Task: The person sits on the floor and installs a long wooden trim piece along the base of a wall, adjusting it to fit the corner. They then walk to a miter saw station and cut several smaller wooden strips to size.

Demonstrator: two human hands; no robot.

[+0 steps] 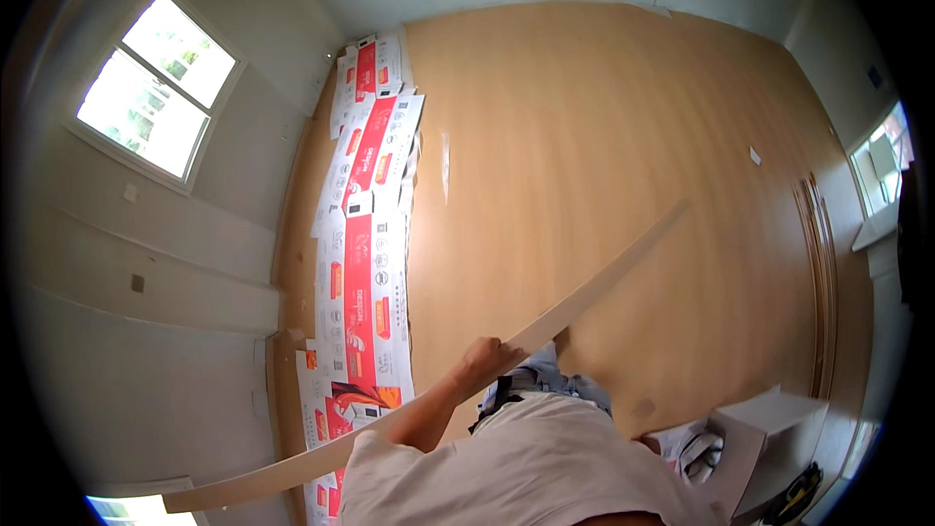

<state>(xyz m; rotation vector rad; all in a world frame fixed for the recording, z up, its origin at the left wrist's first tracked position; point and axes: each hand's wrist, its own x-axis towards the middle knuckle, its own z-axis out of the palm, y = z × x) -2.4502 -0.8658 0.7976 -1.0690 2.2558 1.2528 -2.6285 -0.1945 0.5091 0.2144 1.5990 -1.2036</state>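
Left hand (484, 360): grasping plank (584, 295), slanted eight to two o'clock
Right hand: hidden, cannot tell grip
Cardboard (358, 263): nine o'clock

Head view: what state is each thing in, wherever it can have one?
Left hand: closed on the long board.
Right hand: not in view.
Long board: held, slanting from lower left to upper right.
Printed cardboard sheets: opened out, lying in a row on the floor.
Thin strips: lying lengthwise at right.
Box: open.
Left window: open or shut, cannot tell.
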